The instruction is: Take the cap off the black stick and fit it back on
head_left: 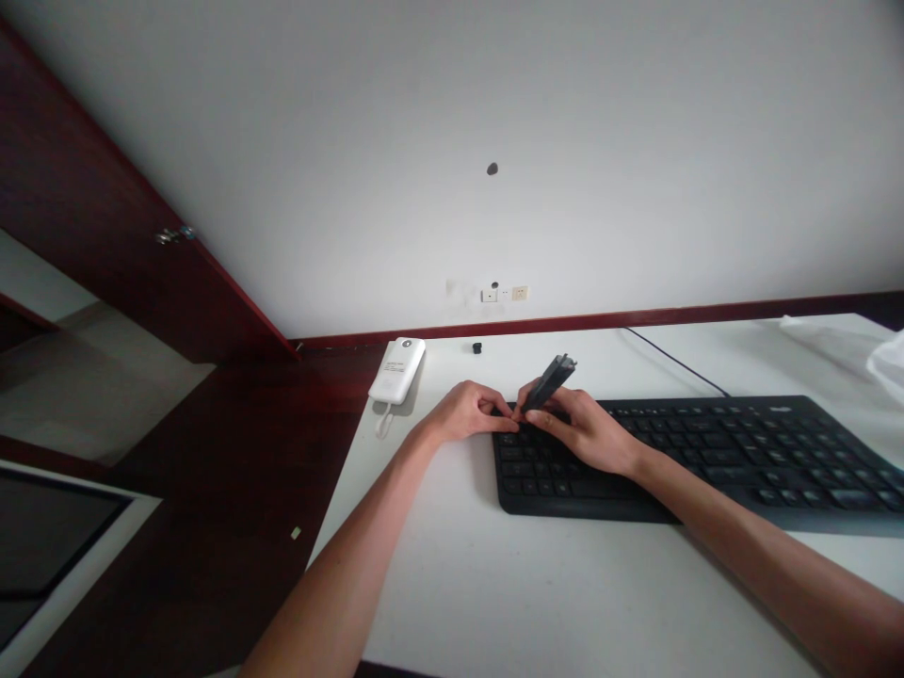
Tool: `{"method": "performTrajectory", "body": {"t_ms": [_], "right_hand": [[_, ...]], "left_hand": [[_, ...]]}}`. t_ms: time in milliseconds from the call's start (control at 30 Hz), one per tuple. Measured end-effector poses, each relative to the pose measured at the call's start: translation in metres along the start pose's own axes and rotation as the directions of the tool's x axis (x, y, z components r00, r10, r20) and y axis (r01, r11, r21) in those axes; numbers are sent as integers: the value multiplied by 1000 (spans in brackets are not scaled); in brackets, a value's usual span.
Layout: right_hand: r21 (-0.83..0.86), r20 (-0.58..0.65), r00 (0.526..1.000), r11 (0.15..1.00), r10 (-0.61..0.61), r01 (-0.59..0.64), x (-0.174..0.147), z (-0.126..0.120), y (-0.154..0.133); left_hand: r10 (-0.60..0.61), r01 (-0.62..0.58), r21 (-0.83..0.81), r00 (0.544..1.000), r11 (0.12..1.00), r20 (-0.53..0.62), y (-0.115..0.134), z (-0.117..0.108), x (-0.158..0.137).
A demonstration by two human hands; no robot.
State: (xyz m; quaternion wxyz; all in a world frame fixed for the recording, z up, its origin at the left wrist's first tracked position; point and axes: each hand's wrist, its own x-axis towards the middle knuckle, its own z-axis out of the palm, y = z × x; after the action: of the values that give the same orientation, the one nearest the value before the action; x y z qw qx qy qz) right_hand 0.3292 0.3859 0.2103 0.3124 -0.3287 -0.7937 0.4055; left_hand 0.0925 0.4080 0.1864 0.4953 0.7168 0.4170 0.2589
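Observation:
A black keyboard (713, 452) lies on the white table, its left end under my hands. My right hand (583, 428) is closed around a thick black pen-shaped tool (547, 384), held tilted with its greyish end up and its lower end down at the keyboard's upper left corner. My left hand (470, 412) is pinched at that same corner, thumb and index fingertips close to the tool's lower end. Whatever those fingertips hold, if anything, is hidden or too small to make out.
On the table (438, 565), a white power bank (397, 370) with a short strap lies at the far left edge. A small black piece (477, 348) sits near the back edge. A black cable (678, 361) runs behind the keyboard, and white plastic wrap (888, 363) is at right.

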Motion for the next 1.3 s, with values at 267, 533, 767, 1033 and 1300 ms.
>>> {"method": "performTrajectory", "body": {"t_ms": [267,533,767,1033,1300], "right_hand": [[92,38,999,996,-11,7,4,-4,4],[109,25,1000,994,-15,12,4,-4,8],[213,-115,993,977,35,-10,2,0,9],[355,-372,914,935,164,-23,9,-1,18],[364,-339,926,931,165,-33,9,-1,21]], "left_hand": [[-4,4,15,1000,1000,6,-1,0,0],[34,-35,24,999,999,17,2,0,-1],[38,-39,46,999,998,25,6,-4,-2],[1,-4,52,998,999,69,10,-9,-3],[-27,19,117,998,993,60,12,-8,-5]]}}
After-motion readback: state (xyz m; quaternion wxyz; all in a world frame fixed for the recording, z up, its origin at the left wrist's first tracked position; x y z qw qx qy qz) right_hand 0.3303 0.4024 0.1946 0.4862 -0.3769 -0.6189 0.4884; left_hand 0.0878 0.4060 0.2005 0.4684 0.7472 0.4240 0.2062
